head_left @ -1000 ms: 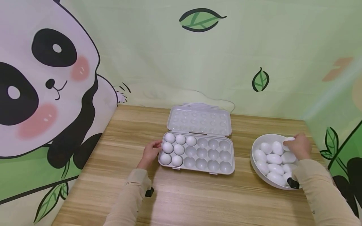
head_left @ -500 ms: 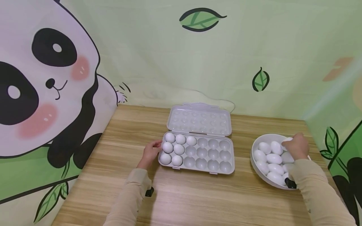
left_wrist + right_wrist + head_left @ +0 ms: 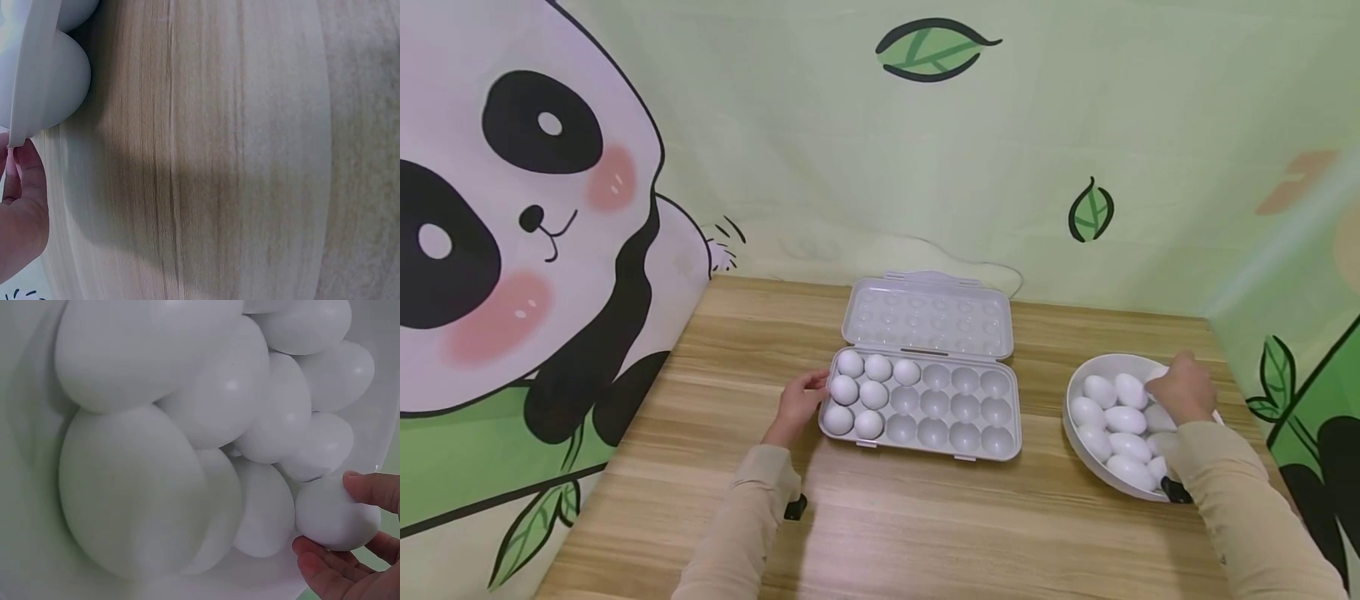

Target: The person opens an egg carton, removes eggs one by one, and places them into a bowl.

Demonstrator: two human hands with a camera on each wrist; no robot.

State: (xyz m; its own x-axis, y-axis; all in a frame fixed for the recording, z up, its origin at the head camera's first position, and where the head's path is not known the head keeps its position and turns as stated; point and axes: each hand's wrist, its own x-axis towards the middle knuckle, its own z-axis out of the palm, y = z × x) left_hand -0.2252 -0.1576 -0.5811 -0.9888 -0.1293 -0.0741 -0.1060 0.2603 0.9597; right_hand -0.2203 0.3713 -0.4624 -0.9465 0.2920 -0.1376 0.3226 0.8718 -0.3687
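The right hand (image 3: 1185, 390) pinches a smooth white egg (image 3: 334, 515) between thumb and curled fingers at the far right side of a round white bowl (image 3: 1116, 363); whether the egg is clear of its neighbours is hard to tell. Heaped eggs (image 3: 1126, 423), oval and faintly shiny, lie to that hand's left. The left hand (image 3: 801, 408) grips the thin lip of a pale plastic egg tray (image 3: 934, 403) just to its right. Nearest its fingers, seven eggs (image 3: 844, 389) sit in cupped wells; beyond them the dimpled lid (image 3: 928, 317) lies back on the streaky wood-grain table (image 3: 925, 533).
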